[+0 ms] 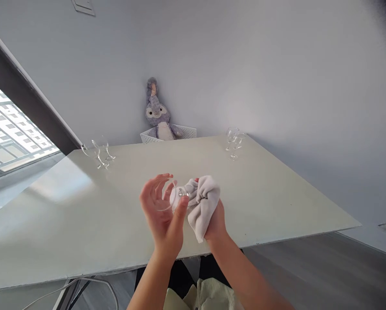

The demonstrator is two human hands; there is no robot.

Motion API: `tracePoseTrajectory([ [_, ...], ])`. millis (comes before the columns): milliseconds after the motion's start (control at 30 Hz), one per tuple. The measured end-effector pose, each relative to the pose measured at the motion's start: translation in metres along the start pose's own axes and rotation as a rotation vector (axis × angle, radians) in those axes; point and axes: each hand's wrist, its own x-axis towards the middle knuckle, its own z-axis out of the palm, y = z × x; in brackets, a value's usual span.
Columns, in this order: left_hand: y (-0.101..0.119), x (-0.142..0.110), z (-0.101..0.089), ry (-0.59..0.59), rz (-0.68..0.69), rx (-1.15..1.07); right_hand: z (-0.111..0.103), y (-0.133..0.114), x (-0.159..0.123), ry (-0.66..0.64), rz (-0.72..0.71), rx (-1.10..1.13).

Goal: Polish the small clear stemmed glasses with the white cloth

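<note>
Over the middle of the white table (83,224), my left hand (162,211) cups a clear stemmed glass (167,196) with fingers curled round its bowl and the thumb near its stem. My right hand (216,221) grips a white cloth (202,202) bunched against the glass; the cloth hides most of its fingers.
Two clear glasses (99,153) stand at the table's far left and two more glasses (234,142) at the far right. A white basket (186,131) with a grey plush toy (157,114) sits behind the far edge against the wall. A window is at left.
</note>
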Motion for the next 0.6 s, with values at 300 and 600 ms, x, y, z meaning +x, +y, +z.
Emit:
tracePoseTrajectory([
  [300,-0.003,-0.001,-0.002,-0.024,0.171,0.139,0.019,-0.005,-0.010,-0.039,0.103,-0.040],
  [600,0.003,-0.002,0.000,-0.035,0.153,0.154,0.019,0.006,-0.010,0.087,-0.023,-0.255],
])
